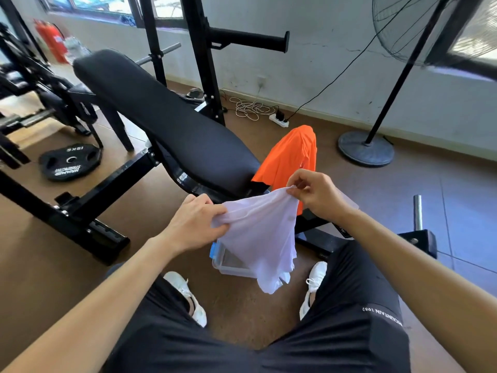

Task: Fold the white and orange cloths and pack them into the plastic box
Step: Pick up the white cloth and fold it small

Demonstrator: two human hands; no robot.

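I see weight plate [70,162] flat on floor, far left of weight bench [172,122]. My left hand [197,220], grip closed on white cloth [259,238] at its left top edge. Cloth hangs in air in front of bench's near end, draping over plastic box [228,265] on floor. My right hand [316,195] pinches cloth's right top corner. Orange cloth [289,157] draped just right of bench. Standing fan [382,109] far right of bench.

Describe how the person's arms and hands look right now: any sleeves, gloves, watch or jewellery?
Both forearms are bare up to the frame edge, with no sleeves in view. The left hand and right hand wear no gloves. No watch, ring or bracelet shows on either wrist. Below them are black shorts with white lettering and white sneakers.
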